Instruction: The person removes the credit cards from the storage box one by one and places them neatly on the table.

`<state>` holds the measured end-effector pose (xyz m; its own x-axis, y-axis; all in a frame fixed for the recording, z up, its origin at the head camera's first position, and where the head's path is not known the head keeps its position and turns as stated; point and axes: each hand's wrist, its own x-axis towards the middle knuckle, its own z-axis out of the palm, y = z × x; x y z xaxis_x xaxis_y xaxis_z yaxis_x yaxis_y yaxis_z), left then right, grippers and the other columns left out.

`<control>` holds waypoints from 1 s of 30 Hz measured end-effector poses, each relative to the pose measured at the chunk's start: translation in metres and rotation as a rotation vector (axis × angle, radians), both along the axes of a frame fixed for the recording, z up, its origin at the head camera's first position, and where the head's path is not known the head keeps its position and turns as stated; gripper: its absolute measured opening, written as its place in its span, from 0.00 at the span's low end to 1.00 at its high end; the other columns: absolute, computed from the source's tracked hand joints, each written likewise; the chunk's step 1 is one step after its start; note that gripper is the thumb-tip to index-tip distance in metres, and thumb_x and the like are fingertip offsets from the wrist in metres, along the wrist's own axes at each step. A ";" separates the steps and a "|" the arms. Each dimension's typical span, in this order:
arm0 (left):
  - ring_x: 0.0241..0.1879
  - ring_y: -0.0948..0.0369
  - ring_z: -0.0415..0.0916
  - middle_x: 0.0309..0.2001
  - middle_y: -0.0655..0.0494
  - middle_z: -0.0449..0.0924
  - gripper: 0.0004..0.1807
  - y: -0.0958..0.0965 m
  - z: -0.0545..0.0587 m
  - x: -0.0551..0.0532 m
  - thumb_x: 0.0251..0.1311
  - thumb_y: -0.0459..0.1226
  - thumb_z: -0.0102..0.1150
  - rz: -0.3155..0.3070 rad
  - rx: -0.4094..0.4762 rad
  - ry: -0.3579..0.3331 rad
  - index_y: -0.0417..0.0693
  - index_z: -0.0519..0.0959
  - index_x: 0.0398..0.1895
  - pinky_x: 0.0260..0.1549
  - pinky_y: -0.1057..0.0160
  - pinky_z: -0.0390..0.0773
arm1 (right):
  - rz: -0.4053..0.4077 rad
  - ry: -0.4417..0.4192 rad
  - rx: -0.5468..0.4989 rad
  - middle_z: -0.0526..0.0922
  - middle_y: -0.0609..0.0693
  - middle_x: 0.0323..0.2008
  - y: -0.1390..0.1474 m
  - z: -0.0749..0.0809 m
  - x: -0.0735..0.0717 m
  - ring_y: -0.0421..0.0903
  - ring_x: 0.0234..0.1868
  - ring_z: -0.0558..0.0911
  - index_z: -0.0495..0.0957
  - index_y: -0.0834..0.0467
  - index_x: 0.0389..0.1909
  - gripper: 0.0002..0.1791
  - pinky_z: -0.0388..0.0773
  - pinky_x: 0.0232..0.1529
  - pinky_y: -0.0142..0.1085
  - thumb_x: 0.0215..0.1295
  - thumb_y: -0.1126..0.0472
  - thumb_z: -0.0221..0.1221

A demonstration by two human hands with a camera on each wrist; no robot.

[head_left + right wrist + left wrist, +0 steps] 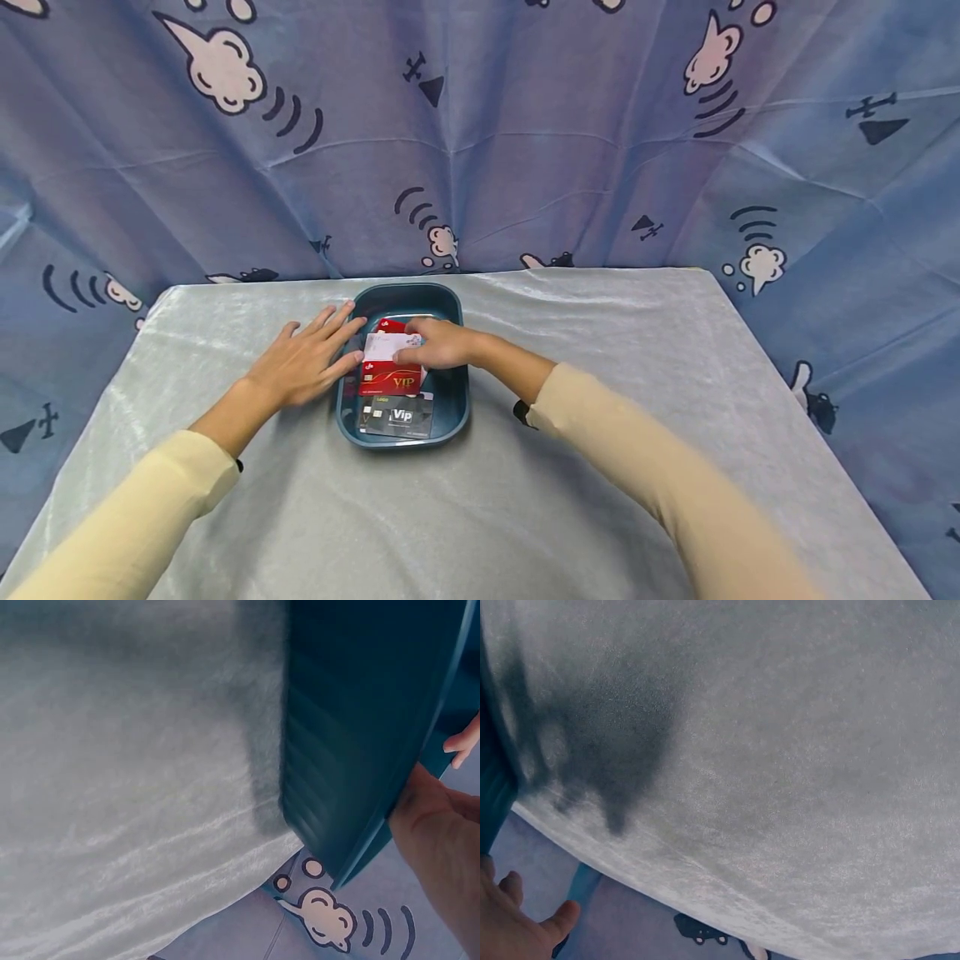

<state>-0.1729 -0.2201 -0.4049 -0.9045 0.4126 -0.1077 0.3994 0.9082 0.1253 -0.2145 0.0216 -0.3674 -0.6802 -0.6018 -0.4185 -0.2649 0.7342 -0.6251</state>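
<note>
A dark teal plastic bin holds several cards. My right hand reaches in over the bin's right side and pinches the right end of a white card between thumb and fingers. Directly under that card lies a red VIP card, and another red card shows behind it. Closest to the near wall is a dark grey Vip card. My left hand, fingers straight and spread, hovers at the bin's left rim. In the right wrist view, the bin's wall hides the cards.
Pale grey velvety cloth covers the table on both sides of the bin. Behind the table's far edge hangs a blue-purple printed curtain. Both forearms wear cream sleeves.
</note>
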 end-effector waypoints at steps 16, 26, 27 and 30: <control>0.77 0.42 0.43 0.80 0.45 0.43 0.36 0.001 0.001 0.001 0.73 0.56 0.42 0.000 0.014 -0.003 0.51 0.54 0.79 0.64 0.28 0.51 | -0.075 -0.062 -0.006 0.75 0.58 0.59 -0.006 -0.001 0.001 0.50 0.49 0.78 0.61 0.64 0.71 0.37 0.78 0.54 0.41 0.69 0.48 0.57; 0.77 0.41 0.43 0.80 0.45 0.42 0.37 0.000 0.002 0.001 0.73 0.57 0.41 0.000 0.008 -0.009 0.52 0.53 0.80 0.64 0.28 0.51 | -0.242 -0.083 -0.032 0.75 0.58 0.56 -0.016 -0.002 0.004 0.51 0.48 0.77 0.64 0.65 0.68 0.35 0.79 0.53 0.42 0.68 0.49 0.59; 0.77 0.42 0.43 0.80 0.45 0.42 0.37 0.000 0.002 0.001 0.74 0.57 0.41 -0.002 0.009 -0.009 0.52 0.52 0.80 0.64 0.28 0.51 | -0.258 -0.089 -0.035 0.75 0.58 0.56 -0.017 -0.002 0.004 0.51 0.48 0.77 0.64 0.65 0.68 0.35 0.79 0.52 0.42 0.68 0.49 0.59; 0.77 0.42 0.43 0.80 0.45 0.42 0.37 0.000 0.002 0.001 0.74 0.57 0.41 -0.001 0.010 -0.014 0.52 0.52 0.80 0.64 0.28 0.51 | -0.298 -0.115 -0.052 0.74 0.59 0.57 -0.018 -0.002 0.004 0.53 0.47 0.78 0.63 0.65 0.68 0.35 0.80 0.52 0.42 0.68 0.50 0.59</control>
